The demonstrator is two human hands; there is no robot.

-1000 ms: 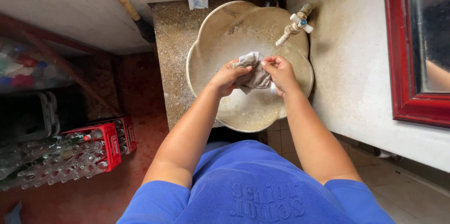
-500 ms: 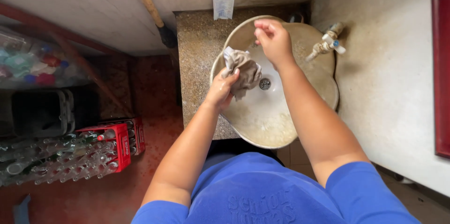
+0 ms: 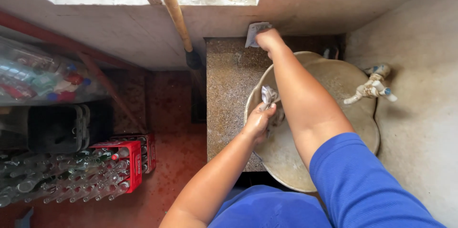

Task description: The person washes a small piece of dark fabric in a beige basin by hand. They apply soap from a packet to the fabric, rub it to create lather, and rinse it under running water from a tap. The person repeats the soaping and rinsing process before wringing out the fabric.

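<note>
My left hand is closed around a wet grey cloth, held over the left rim of a beige scalloped basin. My right hand reaches far across the speckled stone counter and grips a small pale sachet leaning against the wall behind the basin. My right forearm crosses over the basin and hides its drain. A metal tap sticks out of the wall on the right, above the basin's far edge.
A wooden broom handle leans in the corner left of the counter. Down on the red floor stands a red crate with several glass bottles, beside a dark bin and a clear bag of bottles.
My right hand has left the cloth, risen out of the basin and reached to the sachet at the wall. The left hand keeps the cloth, now at the basin's left rim.
</note>
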